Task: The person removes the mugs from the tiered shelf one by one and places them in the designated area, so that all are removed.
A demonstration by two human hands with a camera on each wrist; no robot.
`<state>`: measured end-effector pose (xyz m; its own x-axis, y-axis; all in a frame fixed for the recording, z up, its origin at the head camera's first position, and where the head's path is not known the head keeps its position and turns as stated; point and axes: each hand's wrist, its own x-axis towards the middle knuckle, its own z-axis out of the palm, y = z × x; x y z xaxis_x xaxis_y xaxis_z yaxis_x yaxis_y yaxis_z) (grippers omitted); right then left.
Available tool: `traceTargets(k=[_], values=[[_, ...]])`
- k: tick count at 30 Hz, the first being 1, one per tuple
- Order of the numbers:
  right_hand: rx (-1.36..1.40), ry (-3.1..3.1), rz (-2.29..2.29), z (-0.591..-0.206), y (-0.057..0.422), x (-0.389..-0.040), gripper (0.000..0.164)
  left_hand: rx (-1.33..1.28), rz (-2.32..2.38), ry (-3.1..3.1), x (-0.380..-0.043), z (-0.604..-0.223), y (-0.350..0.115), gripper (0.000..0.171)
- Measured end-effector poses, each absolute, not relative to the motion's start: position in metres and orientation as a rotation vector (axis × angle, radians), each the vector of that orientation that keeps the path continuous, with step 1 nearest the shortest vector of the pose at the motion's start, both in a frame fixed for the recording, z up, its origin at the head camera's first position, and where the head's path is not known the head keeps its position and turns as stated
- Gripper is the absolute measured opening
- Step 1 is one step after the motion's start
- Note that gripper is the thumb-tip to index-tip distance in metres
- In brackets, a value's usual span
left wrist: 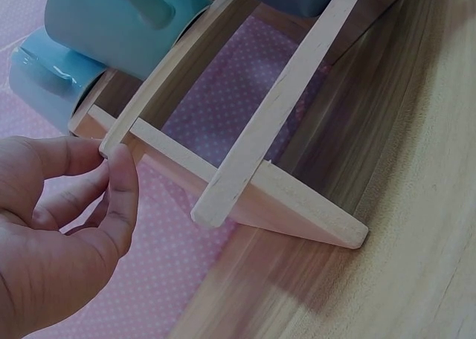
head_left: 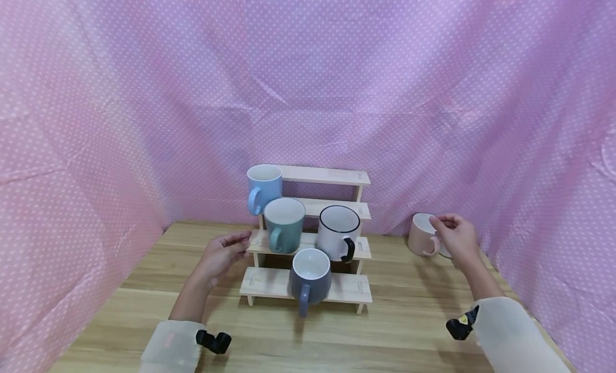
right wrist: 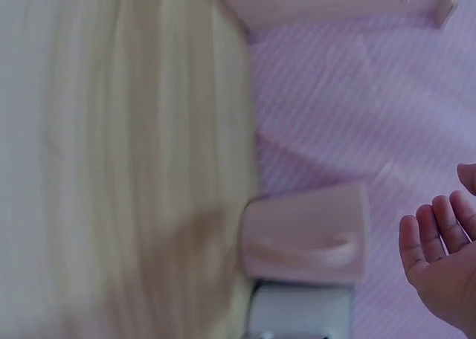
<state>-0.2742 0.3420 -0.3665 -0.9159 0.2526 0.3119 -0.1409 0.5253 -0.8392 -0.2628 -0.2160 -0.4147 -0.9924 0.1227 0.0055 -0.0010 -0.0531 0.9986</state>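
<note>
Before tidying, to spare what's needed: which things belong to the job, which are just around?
Likely the job: stepped rack, pinched by left hand; pink mug, near right hand; blue mug; teal mug; black-rimmed mug; grey mug; partly hidden object.

Likely surroundings: dotted cloth; tabletop.

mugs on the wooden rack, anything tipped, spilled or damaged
Nothing stands out: the blue mug, teal mug, black-rimmed mug and gray mug stand upright on the wooden rack, with no visible spill or damage.
</note>
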Motion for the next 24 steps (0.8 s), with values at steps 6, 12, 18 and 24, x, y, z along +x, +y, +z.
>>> traceTargets(k=[6,12,18,24], values=[[-0.005,-2.431,1.339,-0.342,0.315,-0.276,0.054,0.136,2.211,2.103,-0.262,-0.414,-0.215,0.046],[0.125,-2.445,1.479,-0.317,0.283,-0.276,0.047,0.140,2.214,2.110,-0.263,-0.414,-0.214,0.044],[0.288,-2.428,1.505,-0.301,0.250,-0.275,0.042,0.140,2.209,2.119,-0.262,-0.414,-0.214,0.045],[0.378,-2.469,1.386,-0.291,0.226,-0.279,0.038,0.147,2.212,2.109,-0.262,-0.413,-0.215,0.045]])
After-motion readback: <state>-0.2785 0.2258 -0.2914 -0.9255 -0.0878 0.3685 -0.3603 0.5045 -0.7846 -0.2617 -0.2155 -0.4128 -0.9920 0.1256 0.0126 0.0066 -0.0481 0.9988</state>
